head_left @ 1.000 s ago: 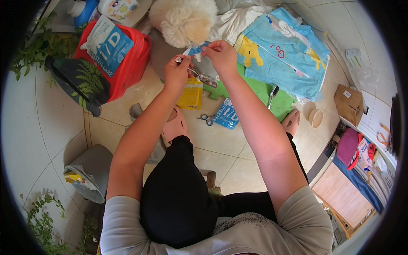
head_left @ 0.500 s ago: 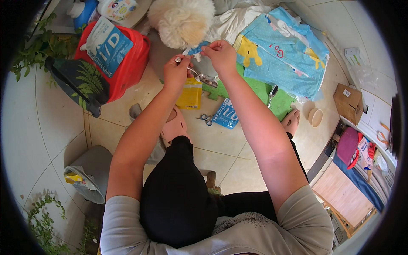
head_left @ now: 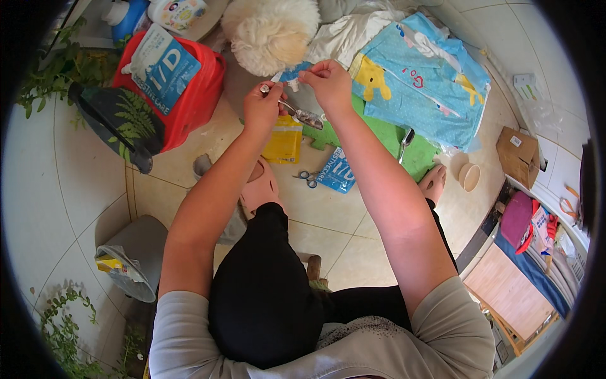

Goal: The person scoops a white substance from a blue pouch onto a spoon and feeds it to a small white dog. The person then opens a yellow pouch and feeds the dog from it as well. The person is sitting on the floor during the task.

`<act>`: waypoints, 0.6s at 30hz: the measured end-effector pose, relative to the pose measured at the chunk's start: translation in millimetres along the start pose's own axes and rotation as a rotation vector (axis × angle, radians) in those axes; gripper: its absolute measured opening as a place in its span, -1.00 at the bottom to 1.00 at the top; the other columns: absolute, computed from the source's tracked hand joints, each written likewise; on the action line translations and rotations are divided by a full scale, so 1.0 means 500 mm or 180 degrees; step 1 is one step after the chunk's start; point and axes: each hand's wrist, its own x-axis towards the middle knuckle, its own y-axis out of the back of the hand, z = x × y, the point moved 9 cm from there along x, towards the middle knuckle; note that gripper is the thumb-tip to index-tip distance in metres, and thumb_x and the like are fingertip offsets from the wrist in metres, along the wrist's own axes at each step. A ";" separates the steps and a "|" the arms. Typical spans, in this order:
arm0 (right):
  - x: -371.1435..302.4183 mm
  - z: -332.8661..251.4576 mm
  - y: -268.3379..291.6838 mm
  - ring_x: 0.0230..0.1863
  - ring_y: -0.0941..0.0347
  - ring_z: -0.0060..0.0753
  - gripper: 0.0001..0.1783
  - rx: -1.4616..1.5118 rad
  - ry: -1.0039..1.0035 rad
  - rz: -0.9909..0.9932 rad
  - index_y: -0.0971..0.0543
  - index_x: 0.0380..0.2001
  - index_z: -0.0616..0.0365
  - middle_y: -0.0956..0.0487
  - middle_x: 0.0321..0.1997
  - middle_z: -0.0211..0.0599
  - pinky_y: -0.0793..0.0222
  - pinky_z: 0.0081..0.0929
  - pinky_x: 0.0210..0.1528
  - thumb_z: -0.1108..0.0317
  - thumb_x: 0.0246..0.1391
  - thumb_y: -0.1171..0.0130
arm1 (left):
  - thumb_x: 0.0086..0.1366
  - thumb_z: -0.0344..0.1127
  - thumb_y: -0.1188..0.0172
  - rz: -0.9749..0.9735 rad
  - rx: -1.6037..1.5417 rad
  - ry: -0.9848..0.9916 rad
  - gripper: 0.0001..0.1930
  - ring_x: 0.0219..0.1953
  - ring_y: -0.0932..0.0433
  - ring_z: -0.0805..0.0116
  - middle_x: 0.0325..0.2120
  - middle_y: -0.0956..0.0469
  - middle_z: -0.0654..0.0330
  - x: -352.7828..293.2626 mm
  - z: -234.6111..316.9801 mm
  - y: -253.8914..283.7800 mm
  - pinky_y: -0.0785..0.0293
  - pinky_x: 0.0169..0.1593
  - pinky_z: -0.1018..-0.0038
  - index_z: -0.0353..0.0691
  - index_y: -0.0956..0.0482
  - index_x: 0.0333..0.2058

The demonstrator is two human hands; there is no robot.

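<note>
Seemingly midway: left hand grips metal spoon, right hand pinches blue-and-white piece, second spoon lies unheld near right edge of green mat.

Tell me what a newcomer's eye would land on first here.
Probably the fluffy cream-white animal at top centre, just beyond the left hand, which grips a metal utensil. Next, perhaps, would come the pale-blue cloth with yellow figures at upper right, and the bright red container at upper left.
</note>
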 end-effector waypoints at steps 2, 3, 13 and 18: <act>-0.001 -0.004 0.004 -0.45 -0.43 -0.54 -0.78 -0.0234 0.0110 0.0039 -0.34 -0.52 0.26 -0.48 -0.51 -0.29 -0.35 -0.68 -0.41 0.64 -0.26 -0.18 | 0.14 -0.35 -0.03 -0.0005 0.0010 -0.0037 -0.89 -0.71 -0.26 0.66 -0.64 -0.38 0.32 -0.001 0.001 0.000 -0.30 -0.66 0.68 -0.26 -0.46 -0.43; -0.003 -0.006 0.003 -0.45 -0.42 -0.56 -0.77 -0.0132 0.0159 0.0018 -0.34 -0.53 0.25 -0.48 -0.51 -0.30 -0.34 -0.68 -0.40 0.64 -0.27 -0.18 | 0.14 -0.36 -0.03 0.0008 0.0025 -0.0073 -0.89 -0.72 -0.27 0.65 -0.65 -0.38 0.31 -0.002 0.001 0.001 -0.30 -0.67 0.67 -0.27 -0.47 -0.44; -0.047 -0.035 0.013 -0.42 -0.42 -0.59 -0.71 0.0393 0.0514 -0.0283 -0.26 -0.58 0.18 -0.47 -0.50 -0.31 -0.36 -0.65 -0.37 0.66 -0.29 -0.18 | 0.13 -0.37 -0.07 -0.0153 0.0011 -0.0236 -0.88 -0.73 -0.29 0.63 -0.64 -0.40 0.29 -0.037 0.006 -0.001 -0.28 -0.67 0.67 -0.29 -0.47 -0.40; -0.079 -0.065 0.030 -0.37 -0.43 -0.58 -0.70 0.0323 0.1023 -0.0192 -0.22 -0.60 0.16 -0.48 -0.46 -0.28 -0.36 -0.64 -0.31 0.68 -0.25 -0.14 | 0.13 -0.37 -0.07 -0.0236 -0.0022 -0.0244 -0.87 -0.72 -0.29 0.64 -0.63 -0.41 0.29 -0.057 0.016 -0.010 -0.26 -0.67 0.68 -0.29 -0.48 -0.36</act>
